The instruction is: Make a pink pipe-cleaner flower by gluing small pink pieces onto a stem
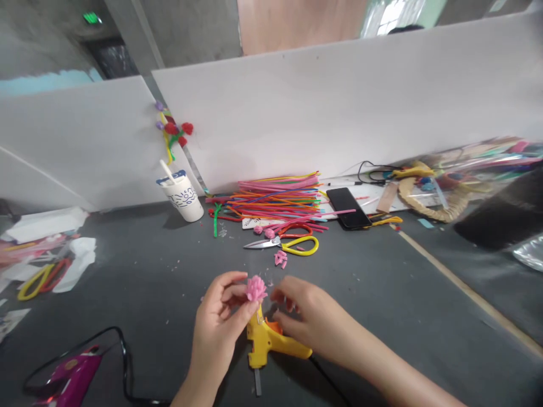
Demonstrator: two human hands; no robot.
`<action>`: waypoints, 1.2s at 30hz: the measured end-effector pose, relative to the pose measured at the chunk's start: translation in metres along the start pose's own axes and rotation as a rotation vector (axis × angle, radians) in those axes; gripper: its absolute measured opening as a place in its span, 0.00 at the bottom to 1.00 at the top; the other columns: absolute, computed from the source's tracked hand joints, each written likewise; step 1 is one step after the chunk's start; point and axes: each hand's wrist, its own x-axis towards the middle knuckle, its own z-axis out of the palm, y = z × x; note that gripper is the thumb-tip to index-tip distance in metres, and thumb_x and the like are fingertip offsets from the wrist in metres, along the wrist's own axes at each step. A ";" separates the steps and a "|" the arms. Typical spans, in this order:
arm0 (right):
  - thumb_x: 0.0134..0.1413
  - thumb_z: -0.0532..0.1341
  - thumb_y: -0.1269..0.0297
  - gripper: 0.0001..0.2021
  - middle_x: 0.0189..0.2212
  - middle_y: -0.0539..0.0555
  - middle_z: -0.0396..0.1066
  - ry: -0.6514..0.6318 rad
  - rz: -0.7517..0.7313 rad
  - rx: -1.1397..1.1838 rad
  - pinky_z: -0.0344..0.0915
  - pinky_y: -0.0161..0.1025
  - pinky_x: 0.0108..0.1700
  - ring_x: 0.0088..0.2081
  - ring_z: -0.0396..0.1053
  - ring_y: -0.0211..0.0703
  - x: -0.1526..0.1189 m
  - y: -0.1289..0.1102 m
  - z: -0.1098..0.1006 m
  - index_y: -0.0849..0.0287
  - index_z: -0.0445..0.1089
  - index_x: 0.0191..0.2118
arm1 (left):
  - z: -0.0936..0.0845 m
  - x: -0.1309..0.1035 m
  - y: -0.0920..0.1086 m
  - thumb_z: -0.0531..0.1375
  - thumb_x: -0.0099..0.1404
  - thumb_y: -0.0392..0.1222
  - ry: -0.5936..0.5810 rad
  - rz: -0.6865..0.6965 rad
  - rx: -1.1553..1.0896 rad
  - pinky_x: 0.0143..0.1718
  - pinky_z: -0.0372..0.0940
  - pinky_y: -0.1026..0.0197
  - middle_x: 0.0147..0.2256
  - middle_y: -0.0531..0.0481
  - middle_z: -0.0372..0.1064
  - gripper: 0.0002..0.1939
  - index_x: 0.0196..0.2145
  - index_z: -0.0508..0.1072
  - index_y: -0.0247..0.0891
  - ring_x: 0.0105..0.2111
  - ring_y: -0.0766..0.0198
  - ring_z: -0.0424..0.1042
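Note:
My left hand (224,314) pinches a small fluffy pink flower (256,289) between thumb and fingers. Just right of the flower is my right hand (303,308), its fingers curled and the thumb apart from them; nothing shows in its grasp. A yellow glue gun (259,342) with an orange trigger lies on the dark table beneath both hands, a clear glue stick (258,382) poking out of its back. Beyond the hands are short pink pieces (280,259) and scissors (300,245) with one yellow and one red handle. Two pink balls (269,233) sit behind the scissors.
Colourful pipe cleaners (275,195) lie along the white partition (339,107), beside a black phone (348,208). A white cup (185,198) with a straw stands left. A purple glue gun (70,377) with a black cord lies front left. A braided ring (452,206) is at right.

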 end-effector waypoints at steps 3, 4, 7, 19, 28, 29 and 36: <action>0.47 0.61 0.78 0.09 0.33 0.52 0.69 -0.075 -0.067 -0.017 0.61 0.36 0.36 0.34 0.66 0.41 -0.001 -0.003 0.007 0.61 0.70 0.36 | -0.010 -0.002 -0.006 0.66 0.57 0.31 0.047 0.362 0.323 0.38 0.71 0.65 0.35 0.51 0.77 0.11 0.38 0.77 0.43 0.35 0.64 0.77; 0.48 0.61 0.78 0.10 0.33 0.51 0.69 -0.059 -0.089 0.005 0.61 0.35 0.36 0.35 0.66 0.41 -0.002 -0.005 0.008 0.60 0.69 0.37 | -0.012 -0.003 -0.008 0.65 0.58 0.31 0.027 0.453 0.374 0.39 0.72 0.63 0.36 0.50 0.77 0.11 0.38 0.77 0.42 0.36 0.62 0.77; 0.52 0.60 0.77 0.08 0.34 0.51 0.68 -0.042 -0.140 -0.008 0.62 0.34 0.37 0.36 0.67 0.40 -0.003 -0.009 0.008 0.60 0.68 0.38 | -0.015 -0.005 -0.012 0.63 0.59 0.30 -0.032 0.588 0.384 0.39 0.73 0.59 0.36 0.47 0.77 0.10 0.38 0.77 0.41 0.37 0.58 0.76; 0.46 0.61 0.73 0.16 0.41 0.60 0.71 -0.230 -0.096 -0.619 0.65 0.44 0.38 0.41 0.71 0.55 -0.011 -0.002 0.036 0.62 0.70 0.45 | -0.002 -0.009 -0.001 0.64 0.58 0.27 -0.071 0.414 0.052 0.38 0.72 0.60 0.32 0.50 0.77 0.13 0.36 0.79 0.45 0.35 0.60 0.75; 0.42 0.54 0.81 0.13 0.34 0.53 0.69 -0.120 -0.019 -0.260 0.61 0.36 0.33 0.33 0.68 0.43 -0.011 0.000 0.027 0.58 0.64 0.35 | -0.005 -0.002 0.002 0.66 0.58 0.31 -0.014 0.399 -0.067 0.39 0.69 0.60 0.29 0.52 0.76 0.08 0.32 0.80 0.44 0.34 0.61 0.72; 0.41 0.54 0.81 0.13 0.33 0.52 0.68 -0.098 0.010 -0.190 0.60 0.35 0.33 0.32 0.67 0.41 -0.010 -0.001 0.022 0.58 0.63 0.34 | -0.006 -0.001 0.003 0.66 0.57 0.32 0.006 0.391 -0.082 0.39 0.69 0.61 0.29 0.52 0.75 0.07 0.31 0.80 0.44 0.34 0.62 0.72; 0.53 0.56 0.71 0.04 0.32 0.54 0.65 0.122 -0.059 -0.009 0.61 0.36 0.30 0.30 0.65 0.41 -0.001 -0.003 -0.008 0.57 0.62 0.29 | -0.010 0.004 0.010 0.72 0.50 0.36 0.095 0.113 -0.238 0.37 0.71 0.63 0.29 0.52 0.75 0.07 0.27 0.78 0.40 0.32 0.64 0.74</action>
